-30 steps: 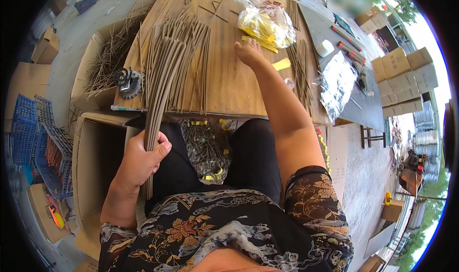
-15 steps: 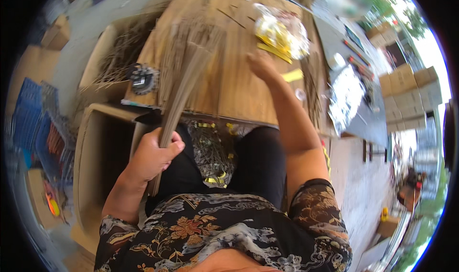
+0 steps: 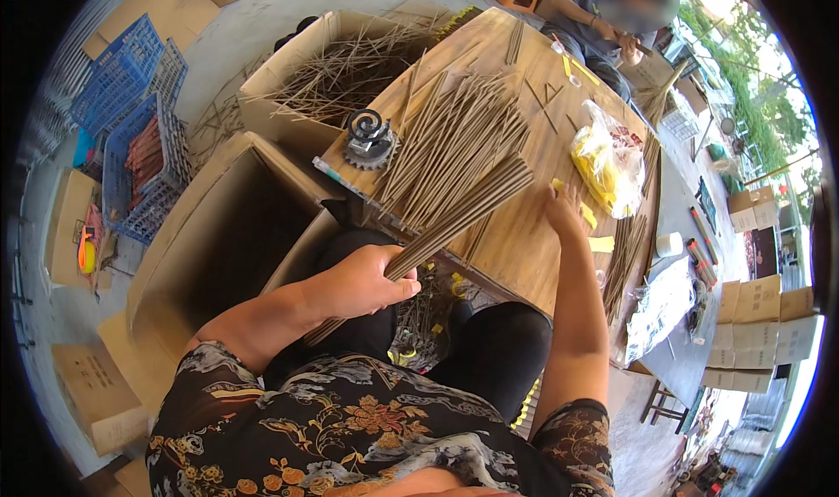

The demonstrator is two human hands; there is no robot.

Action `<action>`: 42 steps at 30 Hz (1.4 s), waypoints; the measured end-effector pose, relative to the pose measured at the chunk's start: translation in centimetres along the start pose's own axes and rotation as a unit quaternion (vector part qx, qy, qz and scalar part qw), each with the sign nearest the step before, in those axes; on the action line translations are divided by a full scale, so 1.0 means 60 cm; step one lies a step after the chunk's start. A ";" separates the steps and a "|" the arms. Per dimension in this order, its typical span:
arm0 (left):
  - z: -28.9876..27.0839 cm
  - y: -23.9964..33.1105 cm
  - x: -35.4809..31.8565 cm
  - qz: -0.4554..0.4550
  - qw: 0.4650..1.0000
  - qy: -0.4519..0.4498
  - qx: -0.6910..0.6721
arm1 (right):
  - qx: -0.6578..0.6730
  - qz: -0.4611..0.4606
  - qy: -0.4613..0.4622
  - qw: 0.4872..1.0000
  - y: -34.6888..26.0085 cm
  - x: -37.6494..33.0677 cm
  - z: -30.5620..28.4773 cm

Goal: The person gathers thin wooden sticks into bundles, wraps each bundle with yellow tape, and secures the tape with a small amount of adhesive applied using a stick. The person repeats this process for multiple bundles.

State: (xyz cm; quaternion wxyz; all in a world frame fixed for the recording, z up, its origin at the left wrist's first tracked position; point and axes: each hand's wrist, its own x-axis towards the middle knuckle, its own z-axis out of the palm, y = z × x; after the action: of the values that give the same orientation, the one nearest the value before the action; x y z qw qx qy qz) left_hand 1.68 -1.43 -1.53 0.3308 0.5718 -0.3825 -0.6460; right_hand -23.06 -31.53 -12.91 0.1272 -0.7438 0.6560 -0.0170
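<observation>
My left hand [image 3: 371,279] is closed around a bundle of thin brown sticks [image 3: 472,202], which slants up to the right over the near edge of the wooden table. My right hand [image 3: 565,209] reaches onto the tabletop, its fingers stretched out over a yellow strip [image 3: 587,215] that it partly covers. Just beyond those fingers lies a clear plastic bag [image 3: 607,161] with yellow pieces inside. Many loose brown sticks [image 3: 463,139] are spread across the left part of the wooden table [image 3: 537,270].
Left of the table stand a cardboard box of sticks [image 3: 288,73] and an open cardboard box [image 3: 188,261]. A dark metal gear with a coil [image 3: 370,141] sits at the table's left corner. Blue crates [image 3: 131,161] are farther left. Another person [image 3: 603,25] works at the far end.
The view has swung, bringing the other person and the box of sticks into sight. The bundle in my left hand now leans further right. My right hand has come onto the yellow strip.
</observation>
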 end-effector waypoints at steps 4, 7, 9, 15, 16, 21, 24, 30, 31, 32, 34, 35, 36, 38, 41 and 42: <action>0.010 -0.006 -0.001 0.037 0.999 -0.001 0.022 | -0.001 -0.073 -0.019 0.997 -0.019 -0.090 0.009; 0.009 -0.012 -0.017 0.046 0.998 0.030 0.015 | -0.001 -0.143 -0.019 0.990 -0.044 -0.173 0.020; 0.011 -0.009 -0.033 0.036 0.998 0.048 0.010 | 0.028 -0.155 -0.030 0.987 -0.052 -0.214 0.023; 0.018 -0.021 -0.038 0.045 0.999 0.022 0.000 | 0.005 -0.223 0.046 0.974 -0.026 -0.300 0.036; 0.019 -0.021 -0.038 0.046 0.999 0.020 0.000 | 0.008 -0.244 0.072 0.967 -0.022 -0.304 0.038; 0.025 -0.020 -0.038 0.044 0.999 0.016 0.000 | 0.059 -0.325 0.185 0.925 -0.022 -0.315 0.044; 0.030 -0.023 -0.036 0.050 0.999 0.015 0.010 | 0.054 -0.344 0.205 0.915 -0.021 -0.319 0.047; 0.037 -0.022 -0.029 0.038 0.999 -0.001 0.008 | 0.151 -0.318 0.227 0.908 -0.017 -0.310 0.040; 0.038 -0.021 -0.028 0.034 0.999 -0.002 0.010 | 0.157 -0.304 0.232 0.910 -0.018 -0.303 0.038; 0.040 -0.021 -0.027 0.031 0.999 -0.002 0.013 | 0.164 -0.289 0.237 0.913 -0.019 -0.295 0.036; 0.043 -0.019 -0.025 0.024 1.000 -0.003 0.014 | 0.131 -0.257 0.246 0.925 -0.024 -0.282 0.017; 0.044 -0.018 -0.025 0.020 1.000 -0.002 0.014 | 0.115 -0.242 0.249 0.931 -0.026 -0.273 0.010; 0.045 -0.016 -0.025 0.017 1.000 -0.003 0.013 | 0.141 -0.249 0.292 0.913 -0.027 -0.259 0.009; 0.047 -0.017 -0.023 0.013 1.000 -0.011 0.010 | 0.140 -0.225 0.303 0.915 -0.027 -0.243 0.000; 0.051 -0.019 -0.023 0.014 1.000 -0.015 0.009 | 0.202 -0.185 0.233 0.933 -0.031 -0.226 -0.006; 0.051 -0.019 -0.023 0.015 1.000 -0.017 0.010 | 0.232 -0.189 0.203 0.932 -0.026 -0.216 0.003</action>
State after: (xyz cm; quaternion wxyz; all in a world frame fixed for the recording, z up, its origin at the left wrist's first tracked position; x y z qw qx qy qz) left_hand -1.20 0.69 -1.71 0.3283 0.5583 -0.4030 -0.6466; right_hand -23.32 -18.63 -10.92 0.1547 -0.7844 0.4929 -0.3433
